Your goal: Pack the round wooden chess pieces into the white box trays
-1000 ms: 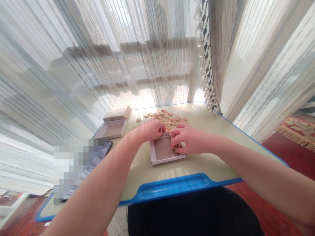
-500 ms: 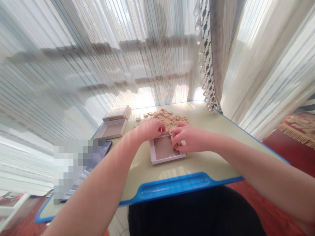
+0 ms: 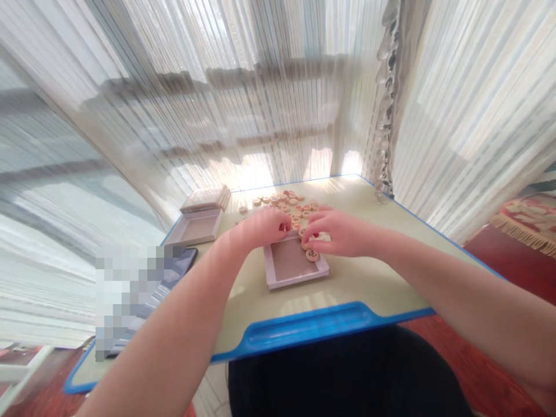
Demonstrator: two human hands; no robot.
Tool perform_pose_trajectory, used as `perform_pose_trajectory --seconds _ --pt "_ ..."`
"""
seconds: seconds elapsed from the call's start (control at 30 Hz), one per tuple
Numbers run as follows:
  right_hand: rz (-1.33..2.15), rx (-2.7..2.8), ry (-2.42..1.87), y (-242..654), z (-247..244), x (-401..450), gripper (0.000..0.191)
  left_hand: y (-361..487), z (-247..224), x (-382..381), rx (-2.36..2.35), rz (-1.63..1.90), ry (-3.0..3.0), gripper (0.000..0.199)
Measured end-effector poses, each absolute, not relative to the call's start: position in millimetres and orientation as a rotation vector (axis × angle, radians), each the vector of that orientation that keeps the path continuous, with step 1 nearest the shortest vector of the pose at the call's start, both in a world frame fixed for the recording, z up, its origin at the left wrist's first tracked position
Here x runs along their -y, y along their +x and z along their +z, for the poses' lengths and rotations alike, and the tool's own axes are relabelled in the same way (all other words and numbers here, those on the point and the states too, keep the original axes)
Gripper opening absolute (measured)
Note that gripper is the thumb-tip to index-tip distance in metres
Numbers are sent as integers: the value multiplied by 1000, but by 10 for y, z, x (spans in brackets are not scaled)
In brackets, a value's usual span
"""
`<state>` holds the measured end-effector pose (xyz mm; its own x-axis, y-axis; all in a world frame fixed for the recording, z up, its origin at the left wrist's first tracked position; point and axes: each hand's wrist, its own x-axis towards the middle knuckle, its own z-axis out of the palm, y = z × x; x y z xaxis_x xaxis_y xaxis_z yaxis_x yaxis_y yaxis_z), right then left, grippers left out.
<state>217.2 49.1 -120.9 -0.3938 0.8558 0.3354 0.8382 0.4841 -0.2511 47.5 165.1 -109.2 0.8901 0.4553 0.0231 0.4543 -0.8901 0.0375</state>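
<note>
A shallow pale cardboard box tray lies in front of me on the table. Along its right wall sits a row of round Chinese chess pieces, the nearest one marked with a dark character. My right hand is just above this row, fingers bent and apart, partly covering the pieces. My left hand has its fingers curled together at the far left rim of the box; what they pinch is hidden. Behind both hands lies a loose heap of wooden chess pieces with red and dark characters.
A second shallow box and a closed printed box lie at the left edge. A tablet-like device, partly blurred out, is nearer me. The table has a raised blue rim; sheer curtains hang behind it.
My right hand has lifted and moved slightly away from the nearest chess piece, which now shows in the box at the right wall. The left hand stays at the rim.
</note>
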Motion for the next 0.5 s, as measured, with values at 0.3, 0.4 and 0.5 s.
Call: perform_pose_trajectory --seconds 0.3,0.4,0.5 --pt "-38 2197 -2003 2635 -1228 -713 30 496 -1080 -1623 -772 47 3017 19" --pt "40 2207 -1991 2636 -1202 -706 33 488 -1097 -1659 -737 55 3005 18" --pt "107 2152 -2027 2627 -1161 -699 31 480 -1101 -1682 -726 43 2988 19"
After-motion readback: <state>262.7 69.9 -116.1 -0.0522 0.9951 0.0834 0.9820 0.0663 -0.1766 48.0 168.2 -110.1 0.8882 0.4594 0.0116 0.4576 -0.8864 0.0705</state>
